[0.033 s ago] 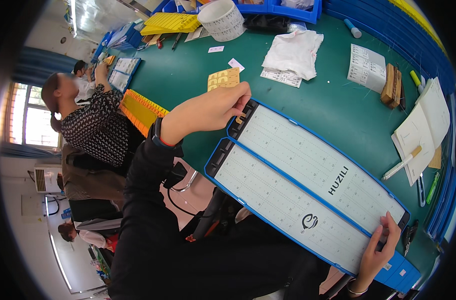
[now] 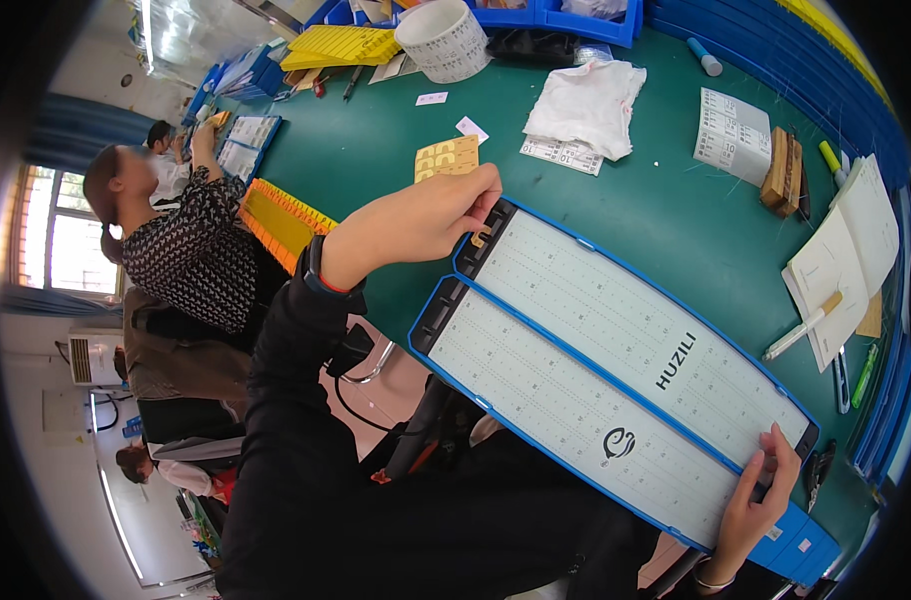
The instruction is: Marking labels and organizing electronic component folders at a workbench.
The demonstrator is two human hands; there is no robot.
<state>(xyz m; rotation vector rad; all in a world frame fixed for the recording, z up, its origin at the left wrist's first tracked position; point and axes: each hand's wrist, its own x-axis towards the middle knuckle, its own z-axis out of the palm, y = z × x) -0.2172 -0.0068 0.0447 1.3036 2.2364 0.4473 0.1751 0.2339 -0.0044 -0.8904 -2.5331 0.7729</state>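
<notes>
A long blue-edged folding case (image 2: 576, 330) lies opened out across the table edge and my lap, its two white panels side by side. The panels carry dotted lines and dark print, with black strips at their ends. My left hand (image 2: 421, 220) is closed in a pinch at the far panel's left end, fingertips on a small gold piece (image 2: 481, 238) over the black strip. My fingers partly hide that piece. My right hand (image 2: 761, 500) rests on the case's right end, fingers apart and slightly bent. A gold sheet with cut-out shapes (image 2: 446, 157) lies just beyond my left hand.
Farther back are a roll of printed labels (image 2: 443, 40), a white cloth (image 2: 586, 105) and yellow rulers (image 2: 341, 45). Rightward lie a wooden block (image 2: 783, 175), an open notebook (image 2: 846, 260) and a marker (image 2: 804, 325). A co-worker (image 2: 181, 230) sits at left.
</notes>
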